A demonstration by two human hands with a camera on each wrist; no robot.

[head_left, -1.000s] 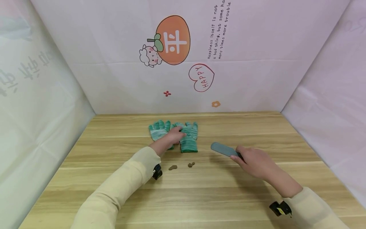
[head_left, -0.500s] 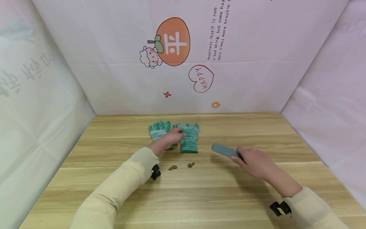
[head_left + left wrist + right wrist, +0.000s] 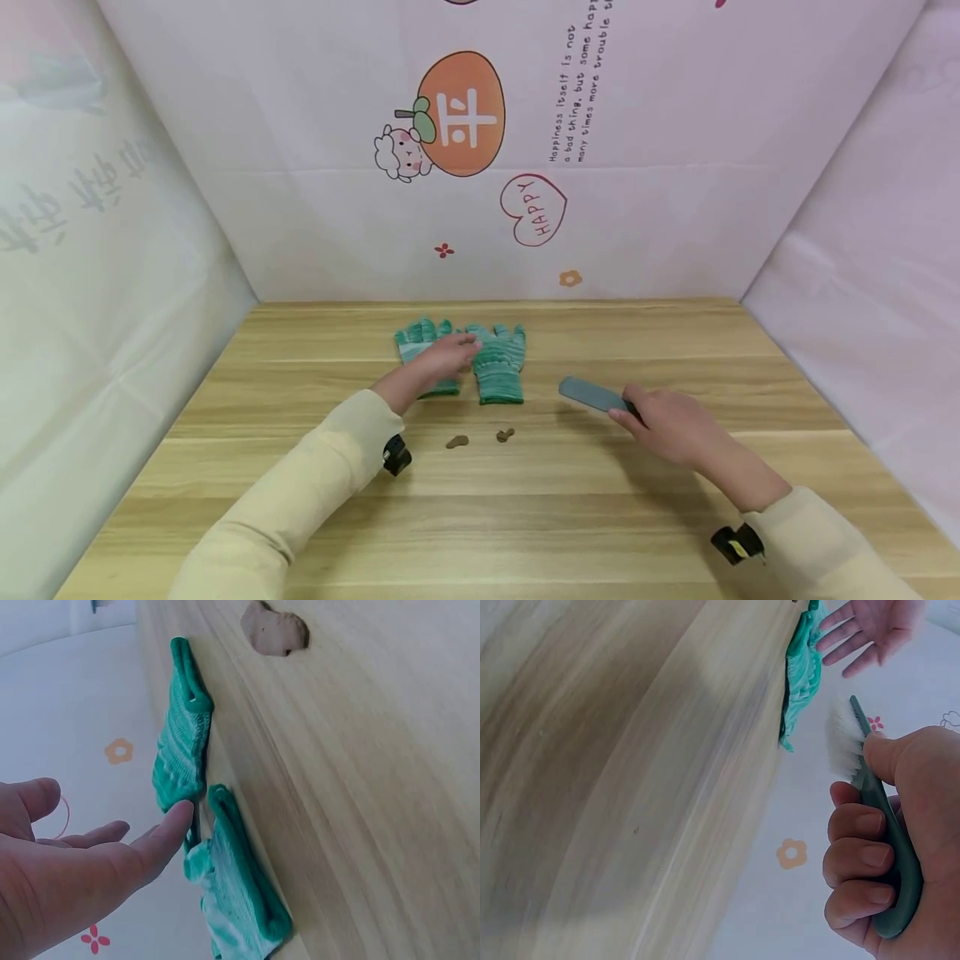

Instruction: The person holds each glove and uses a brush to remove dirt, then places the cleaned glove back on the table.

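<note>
Two green-and-white knitted gloves lie side by side towards the back of the table. My left hand point(image 3: 447, 354), fingers extended and holding nothing, hovers over the gap between them, overlapping the left glove point(image 3: 417, 340) in the head view. The right glove point(image 3: 500, 377) shows almost whole beside the fingertips. Off to the right, my right hand point(image 3: 667, 425) grips a grey-green brush point(image 3: 590, 393) by its handle, thumb along its back. White bristles point(image 3: 843, 739) show in the right wrist view, raised off the table.
Two small brown lumps, one smooth-edged point(image 3: 457, 442) and one irregular point(image 3: 505, 435), lie on the wooden table point(image 3: 525, 533) in front of the gloves. A white printed cloth point(image 3: 660, 225) stands as a wall behind, with more cloth at both sides.
My left hand has drawn back a little to the left, off the right glove, its fingers straightening. The right hand keeps the brush in about the same place.
</note>
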